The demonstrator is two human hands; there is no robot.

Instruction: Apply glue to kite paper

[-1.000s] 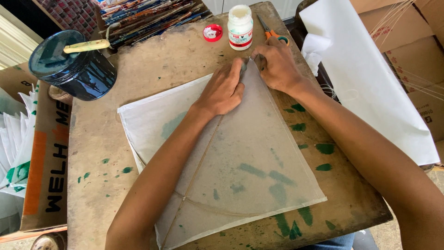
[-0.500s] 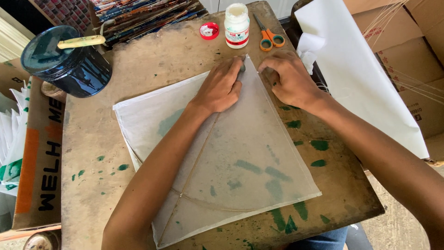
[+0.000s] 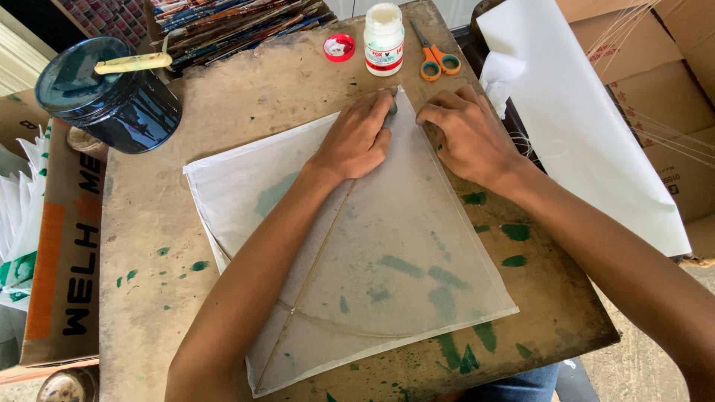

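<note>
While the worn wooden table (image 3: 149, 223) with its green paint smears carries everything, we work on the translucent paper kite sheet (image 3: 387, 260) lying flat across its middle, one corner pointing away from us. Thin stick spine (image 3: 320, 253) runs under the paper toward that top corner; a bowed stick (image 3: 350, 327) crosses it lower down.

Left hand (image 3: 357, 138) lies flat on the sheet just below the top corner, fingers close together, tips pressing the paper at the corner. Right hand (image 3: 465, 134) sits just beside it on the right edge, fingers curled, knuckles down, holding nothing loose that we can see.

To do this well, in our judgement: keep the left palm pinning the spine, press outward from the stick so the fold lies without wrinkles, keep pressure even, don't drag the thin paper.

Nearby: dark tin can (image 3: 112, 93) with a brush handle across it at far left, white glue bottle (image 3: 384, 30), orange scissors (image 3: 434, 59), red cap (image 3: 339, 47).
</note>
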